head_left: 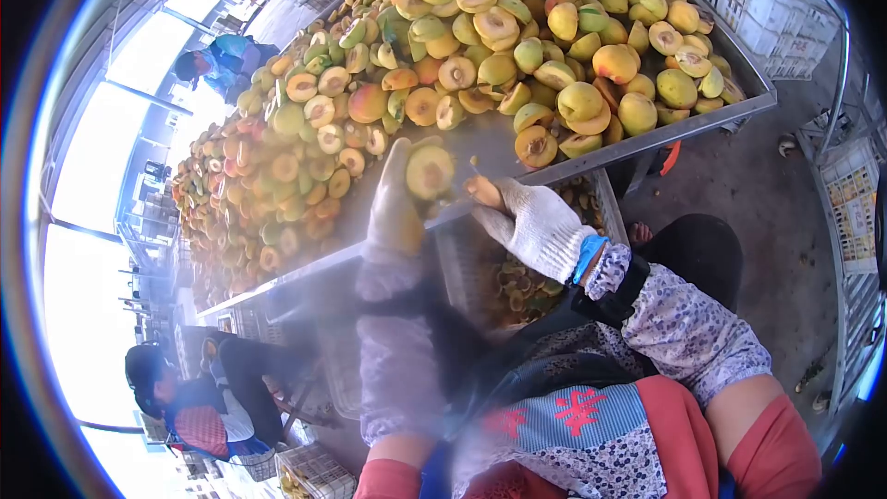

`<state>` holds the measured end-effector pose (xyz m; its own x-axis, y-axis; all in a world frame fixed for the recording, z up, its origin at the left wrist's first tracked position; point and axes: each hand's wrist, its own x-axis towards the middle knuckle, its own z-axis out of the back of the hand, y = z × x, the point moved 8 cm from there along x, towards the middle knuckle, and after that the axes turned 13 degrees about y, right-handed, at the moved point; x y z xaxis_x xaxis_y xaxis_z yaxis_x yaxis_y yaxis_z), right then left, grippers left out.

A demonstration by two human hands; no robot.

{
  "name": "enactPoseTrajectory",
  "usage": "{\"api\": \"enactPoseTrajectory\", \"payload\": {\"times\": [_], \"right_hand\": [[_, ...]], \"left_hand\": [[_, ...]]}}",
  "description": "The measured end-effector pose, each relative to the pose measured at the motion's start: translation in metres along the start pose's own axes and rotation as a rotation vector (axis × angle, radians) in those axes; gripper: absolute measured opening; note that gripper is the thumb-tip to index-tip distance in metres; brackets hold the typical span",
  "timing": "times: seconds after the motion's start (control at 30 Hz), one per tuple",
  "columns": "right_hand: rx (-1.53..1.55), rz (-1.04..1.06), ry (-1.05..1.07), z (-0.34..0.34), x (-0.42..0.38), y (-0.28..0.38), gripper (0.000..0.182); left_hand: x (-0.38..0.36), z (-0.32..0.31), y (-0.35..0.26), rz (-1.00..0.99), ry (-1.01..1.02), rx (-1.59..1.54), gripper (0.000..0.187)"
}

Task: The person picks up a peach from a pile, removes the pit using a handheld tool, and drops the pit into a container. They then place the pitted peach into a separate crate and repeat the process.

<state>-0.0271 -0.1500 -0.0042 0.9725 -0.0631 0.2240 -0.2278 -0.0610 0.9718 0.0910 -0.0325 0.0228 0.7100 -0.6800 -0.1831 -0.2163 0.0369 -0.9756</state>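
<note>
My left hand [392, 199], in a pale glove, is closed around a peach half [431, 172] with its cut face turned toward my right hand. My right hand [543, 226], in a white knitted glove with worn brownish fingertips, pinches a small thin tool [474, 166]; its tip points up beside the peach half, and its handle is mostly hidden in the fingers. Both hands are above the near rim of a metal table [661, 136]. Many cut peaches [459, 73] are heaped just beyond them. Haze blurs the left hand and forearm.
Below the table edge stands a crate [610, 208] with small brownish pieces inside. White crates [739, 0] are stacked at the upper right, and another crate [855, 203] is at the right. A seated person [208, 407] is at the lower left; another person [222, 65] is across the table.
</note>
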Motion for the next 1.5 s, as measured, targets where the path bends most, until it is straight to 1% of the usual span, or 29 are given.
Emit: {"api": "enactPoseTrajectory", "payload": {"times": [0.03,0.07,0.1,0.17,0.2,0.27,0.3,0.37,0.5,0.57,0.6,0.67,0.7,0.77,0.8,0.87,0.9,0.97,1.0,1.07,1.1,1.17,1.2,1.27,1.3,1.33,1.4,1.43,1.5], "right_hand": [[-0.312,-0.095,0.044,-0.001,0.001,0.006,0.022],[-0.624,-0.19,0.089,-0.003,0.001,0.007,0.024],[-0.626,-0.193,0.093,-0.006,-0.001,0.004,0.024],[-0.426,-0.128,0.038,-0.008,-0.002,-0.001,0.03],[-0.428,-0.128,0.039,-0.007,-0.002,0.002,0.03],[-0.741,-0.191,0.123,-0.009,-0.002,0.006,0.03],[-0.743,-0.196,0.127,-0.009,-0.002,0.004,0.03],[-0.723,-0.201,0.145,-0.012,-0.002,-0.001,0.028],[-0.638,-0.163,0.131,-0.016,-0.003,-0.011,0.03],[-0.624,-0.293,0.202,-0.019,-0.004,-0.019,0.026],[-0.624,-0.295,0.204,-0.021,-0.005,-0.02,0.026],[-0.513,-0.205,0.186,-0.027,-0.008,-0.018,0.027],[-0.513,-0.205,0.186,-0.033,-0.011,-0.021,0.027],[0.01,-0.28,0.201,-0.048,-0.016,-0.039,0.03],[0.01,-0.28,0.201,-0.049,-0.015,-0.042,0.03],[0.203,-0.301,0.247,-0.059,-0.015,-0.052,0.035],[0.206,-0.296,0.245,-0.063,-0.016,-0.052,0.035],[0.046,-0.354,0.186,-0.065,-0.024,-0.056,0.037],[0.045,-0.354,0.185,-0.061,-0.023,-0.051,0.037],[0.219,-0.444,0.333,-0.061,-0.023,-0.038,0.039],[0.219,-0.443,0.334,-0.056,-0.021,-0.035,0.039],[0.184,-0.317,0.309,-0.043,-0.013,-0.023,0.039],[0.182,-0.317,0.306,-0.04,-0.012,-0.029,0.039],[-0.216,-0.219,0.25,-0.029,-0.008,-0.037,0.037],[-0.295,-0.281,0.246,-0.027,-0.009,-0.036,0.036],[-0.293,-0.284,0.251,-0.032,-0.011,-0.038,0.036],[-0.145,-0.277,0.212,-0.039,-0.013,-0.046,0.038],[-0.145,-0.278,0.211,-0.045,-0.014,-0.053,0.038],[0.06,-0.388,0.259,-0.059,-0.016,-0.072,0.04]], "left_hand": [[-0.004,-0.005,0.005,0.003,0.049,0.025,0.055],[-0.007,-0.008,0.007,0.004,0.047,0.021,0.055],[-0.01,-0.011,0.008,-0.004,0.024,0.023,0.056],[-0.015,-0.017,0.009,-0.025,-0.01,0.038,0.058],[-0.016,-0.014,0.01,-0.026,-0.011,0.036,0.058],[-0.017,-0.012,0.005,-0.118,0.038,0.279,0.053],[-0.015,-0.012,0.013,-0.116,0.037,0.273,0.053],[-0.018,-0.018,0.002,-0.421,-0.07,0.571,0.055],[-0.022,-0.016,0.011,-0.414,-0.133,0.462,0.057],[-0.03,-0.029,-0.005,-0.509,-0.142,0.832,0.058],[-0.035,-0.031,-0.012,-0.506,-0.143,0.83,0.058],[-0.038,-0.04,-0.016,-0.402,0.006,0.76,0.056],[-0.036,-0.037,-0.012,-0.402,0.006,0.759,0.056],[-0.032,-0.018,-0.002,-0.463,-0.095,0.618,0.056],[-0.032,-0.018,0.0,-0.464,-0.095,0.618,0.056],[-0.032,-0.012,0.004,-0.435,-0.131,0.521,0.059],[-0.032,-0.017,0.003,-0.436,-0.129,0.526,0.059],[-0.041,-0.024,-0.005,-0.525,-0.269,0.613,0.062],[-0.039,-0.023,-0.002,-0.525,-0.269,0.612,0.062],[-0.032,-0.015,0.007,-0.567,-0.247,0.512,0.061],[-0.03,-0.012,0.009,-0.568,-0.247,0.513,0.061],[-0.024,-0.014,0.008,-0.576,-0.194,0.619,0.061],[-0.026,-0.015,0.001,-0.578,-0.19,0.617,0.061],[-0.018,-0.021,0.021,-0.152,0.064,-0.02,0.061],[-0.018,-0.025,0.027,-0.054,0.065,-0.239,0.06],[-0.016,-0.024,0.03,-0.052,0.059,-0.242,0.06],[-0.014,-0.014,0.034,-0.071,-0.088,-0.056,0.056],[-0.021,-0.022,0.031,-0.061,-0.141,-0.159,0.054],[-0.024,-0.022,0.035,-0.101,-0.162,-0.168,0.054]]}}
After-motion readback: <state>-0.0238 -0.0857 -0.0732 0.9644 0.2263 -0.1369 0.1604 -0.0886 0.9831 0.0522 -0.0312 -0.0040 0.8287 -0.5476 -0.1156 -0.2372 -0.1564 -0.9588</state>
